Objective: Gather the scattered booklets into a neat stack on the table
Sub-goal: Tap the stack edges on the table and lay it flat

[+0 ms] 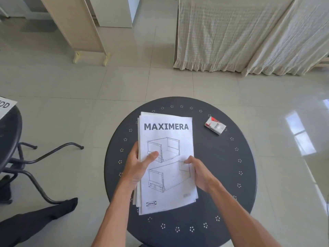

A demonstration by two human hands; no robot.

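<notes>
booklets (166, 163) stacked on table (222, 168), gripped between both hands (137, 168)

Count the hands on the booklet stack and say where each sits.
2. The left hand grips the stack at its left edge, thumb on the cover; the right hand holds its right edge.

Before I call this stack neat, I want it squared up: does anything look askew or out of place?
Yes. Lower booklets poke out past the MAXIMERA booklet along the left and top edges. A small red-and-white pack lies apart on the round table.
</notes>
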